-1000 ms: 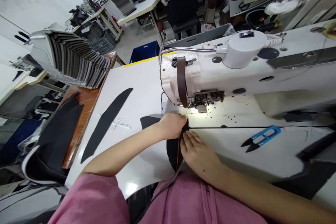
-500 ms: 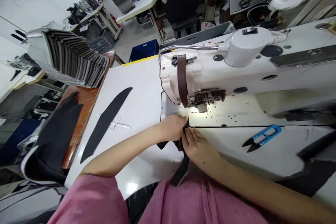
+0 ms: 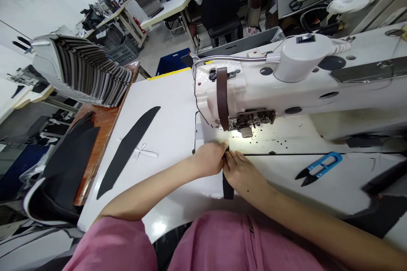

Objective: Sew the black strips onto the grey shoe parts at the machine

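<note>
Nearest us: the black strip (image 3: 228, 188), its free tail hanging straight toward our lap at the near edge of the white surface (image 3: 187, 203), its far part going up under our fingers, short of the needle area. Reads as thin padded fabric: light, floppy, not fragile, probably grippy rather than slick. With no stiffness along its length, it'd likely buckle if shoved from the tail; best hold is a flat pinch on both long edges, close to the machine, tail left loose.

Our right hand (image 3: 244, 173) has bent fingertips on the strip's right edge; can't tell if they pinch or just press, fingers overlap there. Our left hand (image 3: 210, 159) is curled closed on its far end, from the left.

Blue snips (image 3: 319, 168) lie apart, right. A curved black panel (image 3: 129, 150) lies flat on the left; should handle just as soft, lift by an edge. Beyond the hands, the sewing machine (image 3: 286, 89) with a brown strap (image 3: 222, 99) down its head. Far left, a stack of grey pieces (image 3: 92, 70).
</note>
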### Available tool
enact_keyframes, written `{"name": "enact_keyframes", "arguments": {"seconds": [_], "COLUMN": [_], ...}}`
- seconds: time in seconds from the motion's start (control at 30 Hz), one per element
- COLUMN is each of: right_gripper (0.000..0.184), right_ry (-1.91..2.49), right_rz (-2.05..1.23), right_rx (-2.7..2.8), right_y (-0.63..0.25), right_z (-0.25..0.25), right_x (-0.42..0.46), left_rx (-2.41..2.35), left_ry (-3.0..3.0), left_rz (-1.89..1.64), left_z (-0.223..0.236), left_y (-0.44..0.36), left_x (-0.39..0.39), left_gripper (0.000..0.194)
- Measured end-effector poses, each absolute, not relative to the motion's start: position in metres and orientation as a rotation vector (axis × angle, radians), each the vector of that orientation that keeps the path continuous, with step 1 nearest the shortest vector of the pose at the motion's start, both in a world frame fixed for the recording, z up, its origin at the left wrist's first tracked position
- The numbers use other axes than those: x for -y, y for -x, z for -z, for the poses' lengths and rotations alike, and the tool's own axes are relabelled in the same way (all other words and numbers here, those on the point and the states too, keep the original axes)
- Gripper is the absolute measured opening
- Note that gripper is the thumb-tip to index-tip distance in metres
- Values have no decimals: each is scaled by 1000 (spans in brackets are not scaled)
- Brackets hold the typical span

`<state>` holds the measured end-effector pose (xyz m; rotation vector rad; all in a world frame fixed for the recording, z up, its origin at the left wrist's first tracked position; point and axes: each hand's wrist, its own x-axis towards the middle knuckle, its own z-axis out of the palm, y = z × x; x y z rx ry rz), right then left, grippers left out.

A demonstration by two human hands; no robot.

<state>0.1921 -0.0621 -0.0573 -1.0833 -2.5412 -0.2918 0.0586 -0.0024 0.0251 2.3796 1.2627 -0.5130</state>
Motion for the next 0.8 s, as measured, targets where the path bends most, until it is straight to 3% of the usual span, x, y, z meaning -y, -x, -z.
{"name": "enact_keyframes", "arguments": {"seconds": [0.27, 0.8], "right_gripper": [33, 30], "right_ry": [1157, 1141], "right_rz": [294, 425], "right_rx": [2508, 2441], "right_y": [-193, -181], "right_z": [60, 69], "right_x": [67, 57], "left_rx": [-1288, -1324], "left_ry": [-2479, -2851], "left_rz": [498, 145], "left_z": [-18, 23], "left_y": [-53, -40], "left_x": [10, -12], "left_gripper": [52, 24]}}
